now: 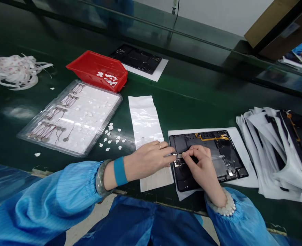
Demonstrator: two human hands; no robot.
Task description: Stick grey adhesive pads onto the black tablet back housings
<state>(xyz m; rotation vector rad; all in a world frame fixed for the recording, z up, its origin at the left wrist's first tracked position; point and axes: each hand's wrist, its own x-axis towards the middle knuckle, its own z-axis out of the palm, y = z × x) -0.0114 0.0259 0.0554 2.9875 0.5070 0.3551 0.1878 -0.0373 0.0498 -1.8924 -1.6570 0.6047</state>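
Note:
A black tablet housing with an orange flex cable lies open on a white sheet near the table's front edge. My left hand rests at the housing's left edge, fingers stretched together and pressing on a small silvery part. My right hand sits on the housing with fingers curled in a pinch on the same small part. A clear strip runs rightward across the housing from my right hand.
A glossy white backing strip lies left of the housing. Farther left are a clear tray of wired round parts, scattered white stickers, a red bin, and tangled tape. Stacked wrapped housings sit right; another housing behind.

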